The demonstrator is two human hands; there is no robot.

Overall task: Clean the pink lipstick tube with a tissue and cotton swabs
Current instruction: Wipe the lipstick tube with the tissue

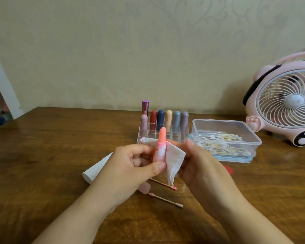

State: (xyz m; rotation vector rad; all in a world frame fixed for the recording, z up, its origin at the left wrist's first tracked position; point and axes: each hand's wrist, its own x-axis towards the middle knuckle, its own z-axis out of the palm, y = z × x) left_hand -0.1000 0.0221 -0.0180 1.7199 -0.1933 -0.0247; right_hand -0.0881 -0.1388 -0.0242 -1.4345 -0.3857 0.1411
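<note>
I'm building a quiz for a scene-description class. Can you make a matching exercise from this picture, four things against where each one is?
Things:
1. Pink lipstick tube with its coral stick raised
2. White crumpled tissue
3. Two used pink-tipped cotton swabs
4. Six capped lipsticks in assorted colours

Places:
A. Standing in the clear acrylic organiser
B. Lying on the brown wooden table
C. Upright in the left hand
D. In the right hand, beside the tube

Pairs: 1-C, 2-D, 3-B, 4-A
</note>
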